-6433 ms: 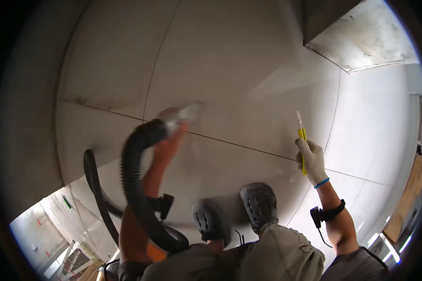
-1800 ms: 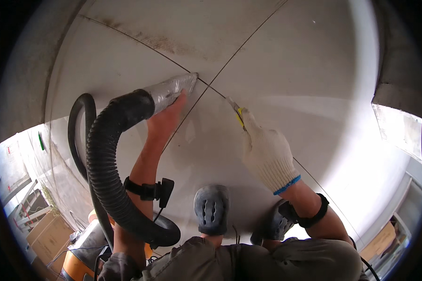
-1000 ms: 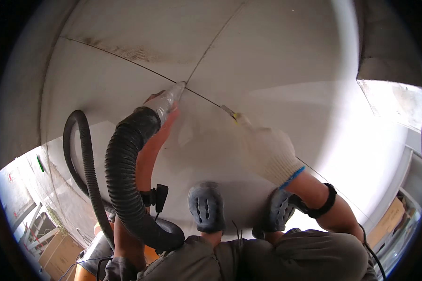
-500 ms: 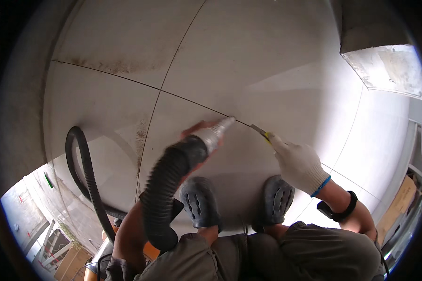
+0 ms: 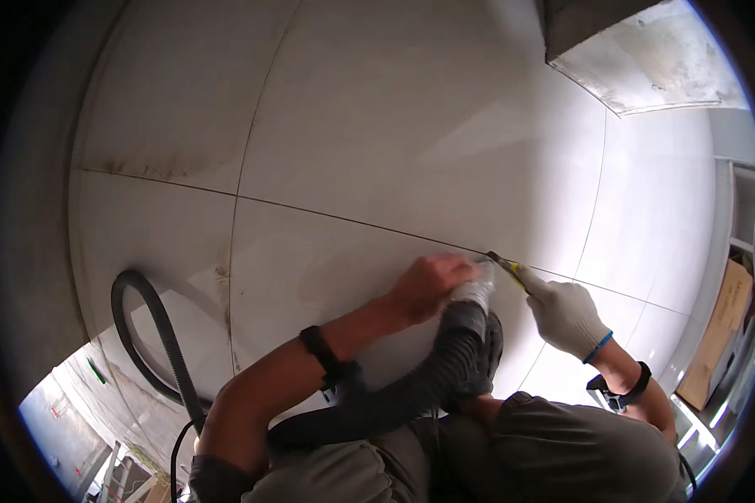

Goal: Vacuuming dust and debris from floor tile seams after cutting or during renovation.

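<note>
Two hands in the head view, near each other but apart, on the near side of a long dark seam (image 5: pixel 361 221) in the pale floor (image 5: pixel 377 126). With the white-gloved right hand (image 5: pixel 566 318), grips a yellow-handled cutter (image 5: pixel 516 275), slanting, its tip at the seam. With the bare left hand (image 5: pixel 432 285), touches a plastic-wrapped nozzle (image 5: pixel 476 289) just short of the seam, beside the cutter's tip; fingers blurred, so cannot tell whether clamped on it. Leading from the nozzle, back from the seam and across the lap, a thick black hose (image 5: pixel 386 415). Near the seam's left part, on its near side, a thinner black hose loop (image 5: pixel 176 356). Along the seam's far side, near its left end, brown smudges (image 5: pixel 155 165). Past the seam's right end, a cardboard box (image 5: pixel 717 331).
</note>
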Demonstrator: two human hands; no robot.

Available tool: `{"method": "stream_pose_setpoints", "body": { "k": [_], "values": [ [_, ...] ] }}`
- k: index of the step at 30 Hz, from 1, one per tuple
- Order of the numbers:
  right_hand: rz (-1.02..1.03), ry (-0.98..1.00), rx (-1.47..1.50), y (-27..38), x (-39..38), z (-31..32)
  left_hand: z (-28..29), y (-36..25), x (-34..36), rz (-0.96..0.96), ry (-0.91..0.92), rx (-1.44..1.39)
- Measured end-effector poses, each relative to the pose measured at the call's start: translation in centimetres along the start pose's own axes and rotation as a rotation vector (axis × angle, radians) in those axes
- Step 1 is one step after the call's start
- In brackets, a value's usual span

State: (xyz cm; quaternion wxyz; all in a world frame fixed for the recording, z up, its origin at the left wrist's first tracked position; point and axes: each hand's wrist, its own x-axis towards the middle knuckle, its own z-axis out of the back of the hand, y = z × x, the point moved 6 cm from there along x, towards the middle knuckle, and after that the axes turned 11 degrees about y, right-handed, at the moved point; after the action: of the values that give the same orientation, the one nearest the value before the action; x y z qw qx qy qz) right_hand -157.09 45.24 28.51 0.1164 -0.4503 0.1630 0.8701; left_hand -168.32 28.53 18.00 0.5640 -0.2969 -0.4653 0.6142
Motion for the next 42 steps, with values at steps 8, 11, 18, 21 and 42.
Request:
{"method": "stream_pose_setpoints", "body": {
  "k": [8, 11, 18, 21, 42],
  "values": [
    [-0.029, -0.243, 0.378, -8.6, -5.8, -3.8, -6.3, -1.6, 3.6, -0.077, 0.082, 0.046],
    [-0.119, -0.318, 0.552, -10.6, -7.1, -4.9, -1.5, 2.5, 1.3, 0.290, -0.027, -0.070],
    [-0.307, -0.492, 0.856, -14.9, -6.8, -9.7, 17.6, 0.4, -7.2, 0.956, 0.015, -0.515],
    [-0.285, -0.807, 0.950, -18.3, -6.1, -14.6, 19.7, -1.7, -7.8, 1.035, 0.065, -0.643],
    [-0.936, -1.299, 1.262, -26.4, -3.3, -22.4, -18.7, -0.5, 12.3, 0.257, 0.167, -0.454]
  ]
}}
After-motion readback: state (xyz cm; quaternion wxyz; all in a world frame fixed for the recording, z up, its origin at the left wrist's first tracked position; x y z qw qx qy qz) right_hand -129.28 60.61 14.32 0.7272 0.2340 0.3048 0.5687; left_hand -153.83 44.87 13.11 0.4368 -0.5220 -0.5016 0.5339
